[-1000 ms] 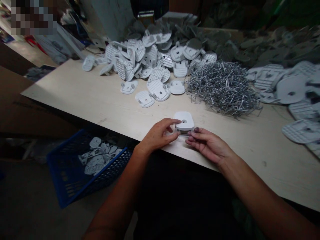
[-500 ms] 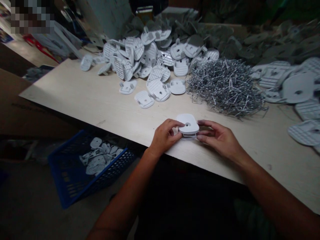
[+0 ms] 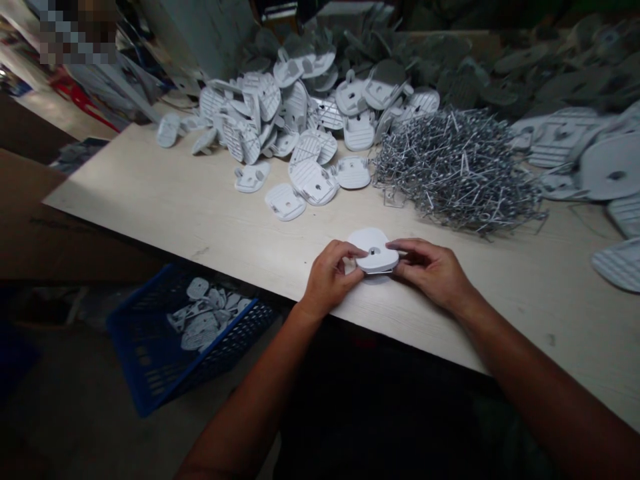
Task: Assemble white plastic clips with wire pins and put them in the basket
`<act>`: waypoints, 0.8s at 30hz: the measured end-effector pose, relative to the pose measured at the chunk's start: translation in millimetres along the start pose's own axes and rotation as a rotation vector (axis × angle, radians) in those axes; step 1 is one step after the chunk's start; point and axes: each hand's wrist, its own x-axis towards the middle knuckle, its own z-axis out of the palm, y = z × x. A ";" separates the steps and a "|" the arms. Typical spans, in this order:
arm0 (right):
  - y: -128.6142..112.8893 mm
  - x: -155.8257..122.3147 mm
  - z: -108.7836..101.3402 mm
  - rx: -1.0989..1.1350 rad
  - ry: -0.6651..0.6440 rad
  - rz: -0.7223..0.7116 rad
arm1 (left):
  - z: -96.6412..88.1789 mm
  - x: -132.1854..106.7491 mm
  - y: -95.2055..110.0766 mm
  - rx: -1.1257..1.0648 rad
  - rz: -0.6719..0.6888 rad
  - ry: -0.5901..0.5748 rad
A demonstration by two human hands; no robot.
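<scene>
I'm sitting at a long pale laminate workbench (image 3: 150,193), its front edge running across just beyond my lap. Along the back of it, a heap of white plastic plates (image 3: 265,100) lies jumbled, many showing ribbed faces and small moulded tabs, and more of them spread off to the right, with darker ones in shadow behind (image 3: 450,67). Between those and my hands sits a dense tangle of thin bent metal wires (image 3: 457,170), a few stray ends poking out toward the front of the bench. A few loose plates lie apart from the heap, nearer me, such as the one at the front (image 3: 285,202). Down on the floor to my left, a blue mesh-sided plastic crate (image 3: 210,350) sits tilted in the dim light, holding a small pile of the same white plates (image 3: 200,320). Just in front of the wire, low over the bench near its edge, I have a single white plastic piece (image 3: 373,252) between my hands, with a small round hole in its middle. My left hand (image 3: 330,280) is curled around its left side, fingers bent over the top. My right hand (image 3: 430,270) is partly closed, its fingers reaching onto the top from the right.
</scene>
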 end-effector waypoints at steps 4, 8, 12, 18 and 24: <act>5.5 7.4 5.0 -0.032 0.019 0.005 | 3.8 -0.8 0.8 0.012 -0.015 0.014; 9.5 15.4 8.3 -0.120 0.028 -0.063 | 10.0 0.2 1.7 0.045 -0.018 0.050; 10.2 18.1 8.7 -0.110 0.044 -0.072 | 12.9 1.8 1.4 0.034 -0.019 0.072; 4.1 17.9 5.6 0.024 -0.004 0.041 | 12.9 1.9 2.4 -0.025 -0.082 0.071; -10.9 13.6 -2.1 0.037 -0.039 0.079 | 7.2 0.9 5.7 -0.257 -0.236 0.034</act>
